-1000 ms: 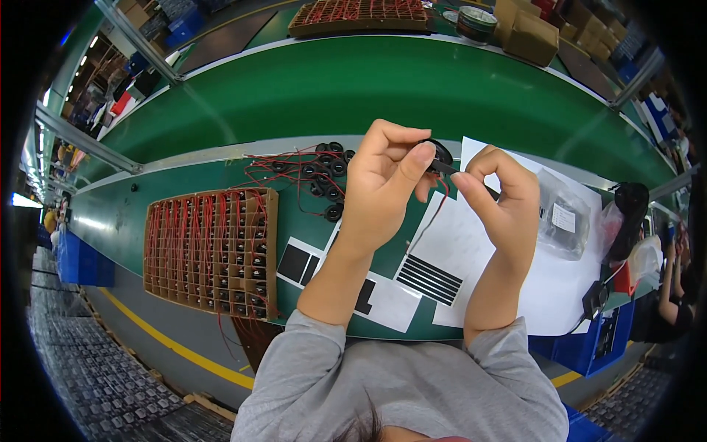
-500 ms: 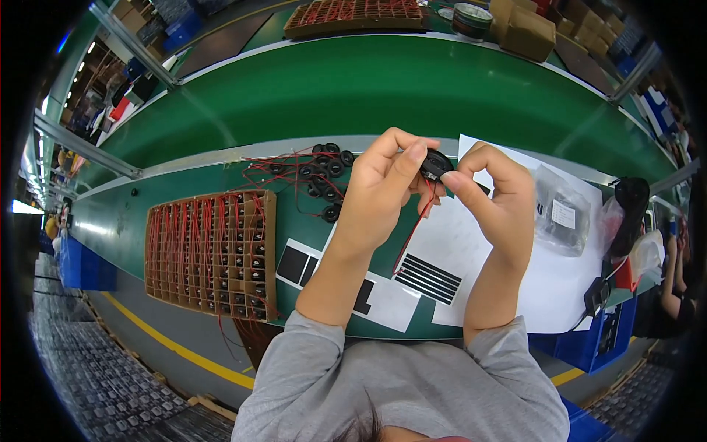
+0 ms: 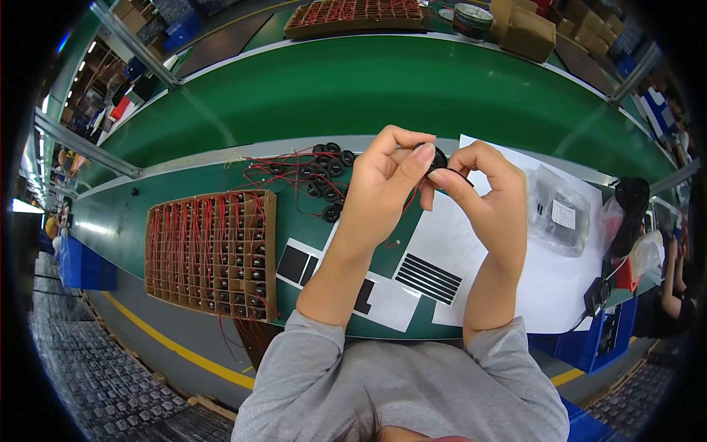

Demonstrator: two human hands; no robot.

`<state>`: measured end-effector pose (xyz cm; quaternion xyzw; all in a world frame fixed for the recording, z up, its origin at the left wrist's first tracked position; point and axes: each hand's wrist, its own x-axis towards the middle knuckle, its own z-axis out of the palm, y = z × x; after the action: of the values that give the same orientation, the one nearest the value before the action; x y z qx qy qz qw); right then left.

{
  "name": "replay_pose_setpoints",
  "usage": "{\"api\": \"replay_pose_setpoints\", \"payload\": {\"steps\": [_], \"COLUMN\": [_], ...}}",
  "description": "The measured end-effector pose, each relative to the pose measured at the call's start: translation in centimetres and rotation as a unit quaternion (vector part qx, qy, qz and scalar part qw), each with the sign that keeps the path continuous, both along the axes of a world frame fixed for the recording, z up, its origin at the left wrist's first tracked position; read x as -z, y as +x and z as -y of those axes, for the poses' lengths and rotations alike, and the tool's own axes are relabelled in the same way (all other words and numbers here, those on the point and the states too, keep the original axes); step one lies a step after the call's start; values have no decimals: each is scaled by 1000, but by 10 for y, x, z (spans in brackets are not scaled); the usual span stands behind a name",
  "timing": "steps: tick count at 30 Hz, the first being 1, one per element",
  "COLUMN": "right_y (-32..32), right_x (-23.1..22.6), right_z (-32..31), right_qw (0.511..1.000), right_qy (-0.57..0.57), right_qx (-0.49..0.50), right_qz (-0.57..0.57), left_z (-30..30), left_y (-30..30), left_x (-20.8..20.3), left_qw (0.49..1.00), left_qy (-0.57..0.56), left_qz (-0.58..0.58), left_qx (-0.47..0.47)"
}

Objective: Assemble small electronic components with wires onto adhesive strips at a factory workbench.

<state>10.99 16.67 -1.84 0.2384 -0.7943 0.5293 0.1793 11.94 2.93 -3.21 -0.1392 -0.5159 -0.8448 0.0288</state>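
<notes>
Above the bench, my left hand (image 3: 384, 188) pinches a small round black speaker (image 3: 440, 158) between thumb and fingers. Its red wire (image 3: 403, 219) hangs below and ends over the green bench top. My right hand (image 3: 492, 202) is closed at the speaker's right edge, with a thin black strip (image 3: 462, 177) sticking out past the thumb. Fingers cover much of the speaker, and where the strip meets it is hidden. Below lies a white sheet with several black strips (image 3: 428, 278).
A divided cardboard tray (image 3: 270, 258) of wired speakers stands at left. Loose speakers (image 3: 322, 171) lie tangled in red wires behind it. White cards with black pieces (image 3: 297, 264) lie in front. At right are a clear plastic bag (image 3: 561, 214) and a blue bin (image 3: 589, 346).
Both hands have shifted slightly, the right one to the left. The speaker has turned and is more covered by fingers. The red wire's free end has swung up and left.
</notes>
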Motion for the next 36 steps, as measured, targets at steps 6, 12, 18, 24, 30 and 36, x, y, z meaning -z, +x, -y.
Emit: {"api": "replay_pose_setpoints", "payload": {"steps": [6, 12, 18, 24, 30, 36], "right_y": [-2, -1, -4, -3, -4, -3], "right_x": [6, -1, 4, 5, 3, 0], "right_z": [3, -2, -3, -1, -3, -9], "right_qw": [1000, 988, 985, 990, 998, 987], "right_qy": [-8, -81, -96, -81, -1, -64], "right_qx": [13, -106, -126, -98, -65, -139], "right_qz": [-13, 79, 65, 69, 26, 57], "left_z": [0, 1, 2, 3, -1, 2], "left_y": [-1, 0, -1, -3, 0, 5], "left_x": [3, 3, 0, 3, 1, -3], "left_qw": [1000, 998, 998, 1000, 999, 998], "left_qy": [9, 48, 57, 13, -37, 30], "left_qz": [-6, -2, 4, -8, -7, 15], "left_qx": [-11, 30, 35, 11, -35, 46]}}
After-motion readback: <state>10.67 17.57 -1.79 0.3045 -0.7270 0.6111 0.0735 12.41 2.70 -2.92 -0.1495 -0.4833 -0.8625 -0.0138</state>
